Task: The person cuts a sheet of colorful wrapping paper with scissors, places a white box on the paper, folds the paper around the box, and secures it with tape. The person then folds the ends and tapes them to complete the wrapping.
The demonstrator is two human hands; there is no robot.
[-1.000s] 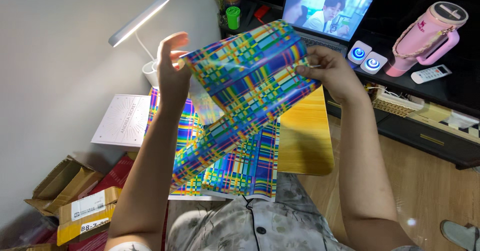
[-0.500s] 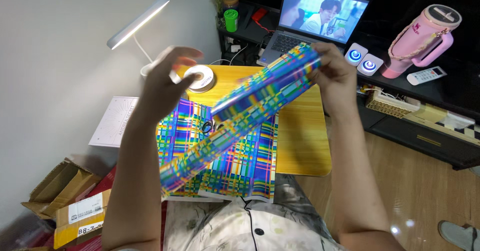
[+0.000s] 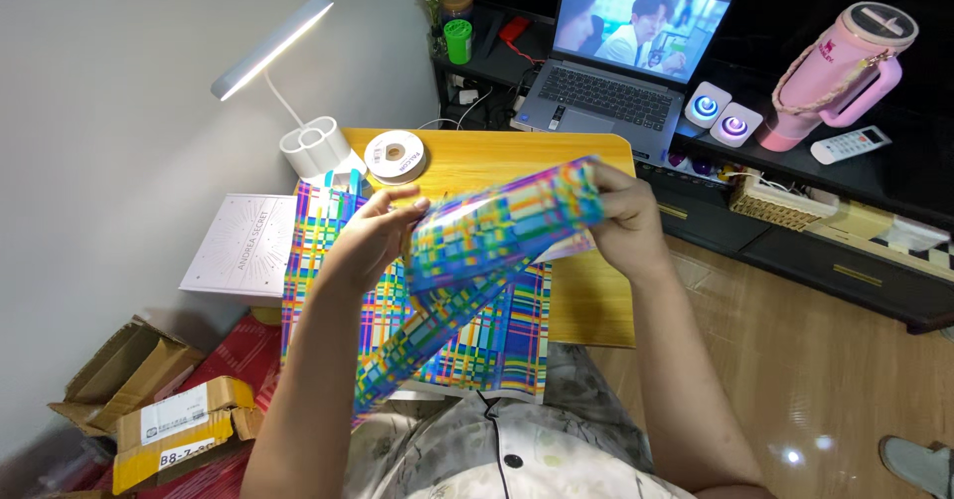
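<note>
Both hands grip a plaid paper roll (image 3: 477,260) above the table (image 3: 586,290): right hand (image 3: 621,226) pinches its upper end, left hand (image 3: 373,241) mid-length; its long axis slants down-left toward the lap.

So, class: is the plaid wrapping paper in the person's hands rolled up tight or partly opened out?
Partly opened out. The wrapping paper fans wide between the left hand and right hand, tapering to a loose roll at its lower end.
</note>
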